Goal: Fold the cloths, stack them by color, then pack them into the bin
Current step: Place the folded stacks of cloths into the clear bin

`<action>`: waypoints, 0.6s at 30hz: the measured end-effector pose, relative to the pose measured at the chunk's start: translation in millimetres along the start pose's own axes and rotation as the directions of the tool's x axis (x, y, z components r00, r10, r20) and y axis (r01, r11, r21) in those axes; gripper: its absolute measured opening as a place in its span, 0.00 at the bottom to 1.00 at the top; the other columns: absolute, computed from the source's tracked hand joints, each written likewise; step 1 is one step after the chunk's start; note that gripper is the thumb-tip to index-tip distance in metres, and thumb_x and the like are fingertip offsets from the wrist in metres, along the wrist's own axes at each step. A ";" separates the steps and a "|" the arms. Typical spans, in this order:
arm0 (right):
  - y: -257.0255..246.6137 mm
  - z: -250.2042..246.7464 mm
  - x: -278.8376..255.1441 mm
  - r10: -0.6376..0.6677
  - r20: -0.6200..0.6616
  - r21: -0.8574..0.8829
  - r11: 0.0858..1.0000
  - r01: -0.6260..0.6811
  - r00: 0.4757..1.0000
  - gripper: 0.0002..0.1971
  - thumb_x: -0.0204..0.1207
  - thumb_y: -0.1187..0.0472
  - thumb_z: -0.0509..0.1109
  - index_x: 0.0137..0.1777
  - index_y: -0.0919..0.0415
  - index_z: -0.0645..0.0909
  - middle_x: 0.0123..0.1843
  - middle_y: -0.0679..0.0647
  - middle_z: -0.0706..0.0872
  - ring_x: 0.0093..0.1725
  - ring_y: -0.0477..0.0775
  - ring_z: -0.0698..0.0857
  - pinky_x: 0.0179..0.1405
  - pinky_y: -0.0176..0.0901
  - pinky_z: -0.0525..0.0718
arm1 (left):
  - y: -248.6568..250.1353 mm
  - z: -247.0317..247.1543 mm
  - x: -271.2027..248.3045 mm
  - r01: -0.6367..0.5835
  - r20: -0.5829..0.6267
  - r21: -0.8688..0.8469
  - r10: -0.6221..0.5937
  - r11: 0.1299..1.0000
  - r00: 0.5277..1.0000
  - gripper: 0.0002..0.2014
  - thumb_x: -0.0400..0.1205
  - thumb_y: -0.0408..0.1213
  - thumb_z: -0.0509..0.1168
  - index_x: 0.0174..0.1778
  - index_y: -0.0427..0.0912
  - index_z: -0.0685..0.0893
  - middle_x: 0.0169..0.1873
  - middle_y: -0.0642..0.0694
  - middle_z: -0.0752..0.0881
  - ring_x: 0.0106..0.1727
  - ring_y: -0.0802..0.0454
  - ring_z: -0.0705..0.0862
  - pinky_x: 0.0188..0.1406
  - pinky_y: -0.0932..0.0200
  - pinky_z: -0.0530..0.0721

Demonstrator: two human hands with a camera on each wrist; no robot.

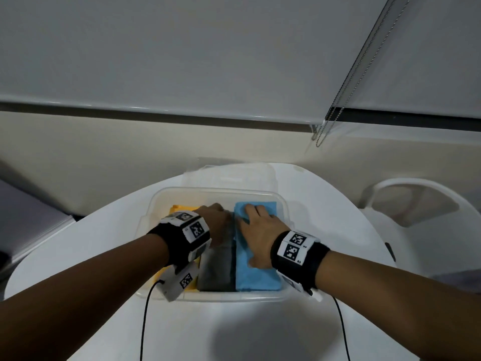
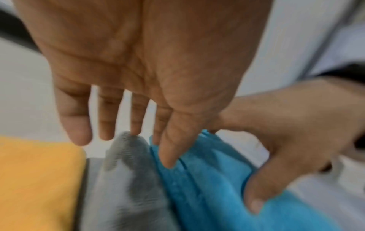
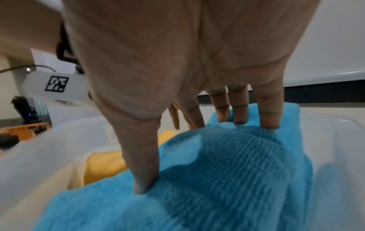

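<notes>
Blue cloth (image 1: 256, 276) lies under right hand (image 1: 260, 237), beside left hand (image 1: 217, 220).

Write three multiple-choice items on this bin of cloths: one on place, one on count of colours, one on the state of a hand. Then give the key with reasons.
1. Where does the grey stack lie in the bin?
A. Between the yellow and blue stacks
B. Right of the blue stack
C. On the table outside the bin

2. How many cloth colours show in the bin?
A. One
B. Two
C. Three

3. What is the right hand doing?
A. Gripping the bin's rim
B. Pressing flat on the blue stack
C. Hanging clear above the table

Key: 1 A, grey sits between the yellow stack and blue. 2 C, yellow, grey and blue show. 3 B, its straight fingers dent the blue cloth.
</notes>
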State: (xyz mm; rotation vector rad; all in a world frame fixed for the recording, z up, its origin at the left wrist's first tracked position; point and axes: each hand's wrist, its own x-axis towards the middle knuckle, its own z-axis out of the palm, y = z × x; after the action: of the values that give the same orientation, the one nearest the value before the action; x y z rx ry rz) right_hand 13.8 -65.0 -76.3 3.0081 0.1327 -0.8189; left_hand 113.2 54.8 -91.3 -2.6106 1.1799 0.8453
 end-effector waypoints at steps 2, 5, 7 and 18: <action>-1.3 6.8 8.8 0.009 0.023 -0.021 1.000 -0.009 1.000 0.44 0.62 0.49 0.83 0.75 0.60 0.65 0.76 0.63 0.58 0.73 0.66 0.63 0.65 0.62 0.79 | -10.3 30.0 19.1 -0.039 -0.003 0.027 0.040 0.999 0.999 0.35 0.80 0.43 0.63 0.82 0.49 0.58 0.82 0.41 0.56 0.72 0.35 0.72 0.68 0.45 0.75; 1.6 9.5 20.4 0.019 0.102 -0.042 0.999 -0.015 0.995 0.47 0.60 0.50 0.85 0.75 0.62 0.65 0.76 0.63 0.58 0.72 0.68 0.66 0.63 0.62 0.81 | -64.7 143.7 109.9 -0.012 0.130 0.021 0.010 1.000 0.991 0.56 0.66 0.60 0.66 0.83 0.54 0.37 0.82 0.34 0.55 0.71 0.35 0.75 0.59 0.30 0.78; 3.9 13.2 28.7 0.024 0.167 -0.081 0.997 -0.011 0.986 0.48 0.60 0.49 0.85 0.77 0.62 0.64 0.76 0.64 0.59 0.70 0.69 0.70 0.65 0.59 0.81 | -76.3 186.3 137.0 0.061 0.216 -0.012 -0.057 0.998 0.975 0.65 0.58 0.65 0.64 0.81 0.49 0.29 0.73 0.31 0.73 0.64 0.34 0.78 0.55 0.26 0.73; 1.6 2.2 48.9 0.073 0.361 -0.160 0.987 -0.015 0.930 0.49 0.63 0.42 0.82 0.80 0.61 0.64 0.82 0.65 0.58 0.62 0.73 0.82 0.59 0.63 0.84 | -55.1 104.2 59.8 0.055 0.176 0.328 -0.118 0.943 0.977 0.04 0.76 0.48 0.58 0.43 0.57 0.69 0.42 0.42 0.73 0.34 0.47 0.65 0.29 0.52 0.68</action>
State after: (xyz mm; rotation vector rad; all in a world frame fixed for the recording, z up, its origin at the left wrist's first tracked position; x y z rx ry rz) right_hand 54.8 -63.0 -103.0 2.6486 0.1131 -1.2799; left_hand 140.3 90.9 -215.6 -2.2447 1.0418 0.7919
